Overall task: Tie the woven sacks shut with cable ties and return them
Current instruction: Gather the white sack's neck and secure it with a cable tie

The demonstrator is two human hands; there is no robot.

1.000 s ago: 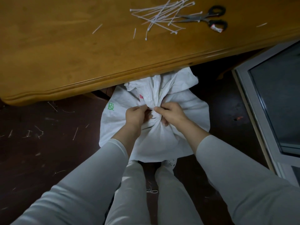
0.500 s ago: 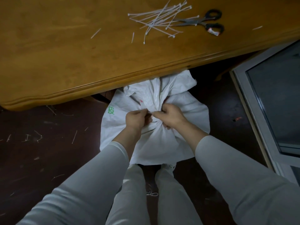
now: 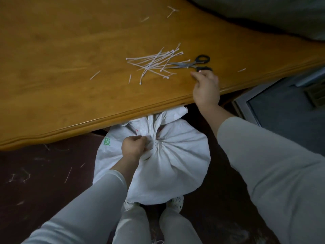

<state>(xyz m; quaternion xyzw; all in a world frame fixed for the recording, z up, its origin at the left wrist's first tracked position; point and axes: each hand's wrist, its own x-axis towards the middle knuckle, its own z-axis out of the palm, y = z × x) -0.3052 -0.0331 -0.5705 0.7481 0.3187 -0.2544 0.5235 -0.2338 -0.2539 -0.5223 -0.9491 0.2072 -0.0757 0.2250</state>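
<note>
A white woven sack [image 3: 172,159] stands on the dark floor between my feet, its top tucked under the table edge. My left hand [image 3: 134,147] grips the gathered neck of the sack; whether a tie is round the neck is hidden by the folds. My right hand [image 3: 206,88] is up over the wooden table [image 3: 70,67], its fingers loosely bent and holding nothing, just below the black handle of the scissors [image 3: 193,64]. A loose pile of white cable ties [image 3: 154,63] lies left of the scissors, under their blades.
Short cut tie ends [image 3: 95,75] lie scattered on the table, and more scraps [image 3: 24,176] litter the floor to the left. A glass panel in a pale frame [image 3: 281,111] leans at the right. A grey bulk [image 3: 263,11] fills the far right corner.
My right hand has let go of the sack neck and risen to the table beside the scissors. My left hand still holds the neck. The view has tilted up over the table.
</note>
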